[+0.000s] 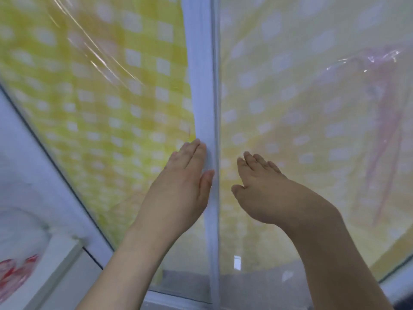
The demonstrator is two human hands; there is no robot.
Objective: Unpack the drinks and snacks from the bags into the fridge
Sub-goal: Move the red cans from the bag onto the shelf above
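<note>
Right in front of the camera stand the fridge's two glass doors (290, 108), meeting at a pale centre frame (204, 86); both panes are backed by yellow-and-white gingham film, so nothing inside can be seen. The left hand (181, 186) lies flat with straight fingers against the edge of the left pane and the frame, holding nothing. The right hand (263, 189) rests on the right pane just beside the frame, fingers relaxed and slightly spread, also empty.

The step looks like working the doors at the seam, though opening or closing cannot be told. Either way, even pressure near the frame, rather than out on the glass, should move a door cleanly without flexing the loose, wrinkled film.

At the near left a white plastic bag (15, 271) with red print sits beside the fridge; its contents are hidden.
</note>
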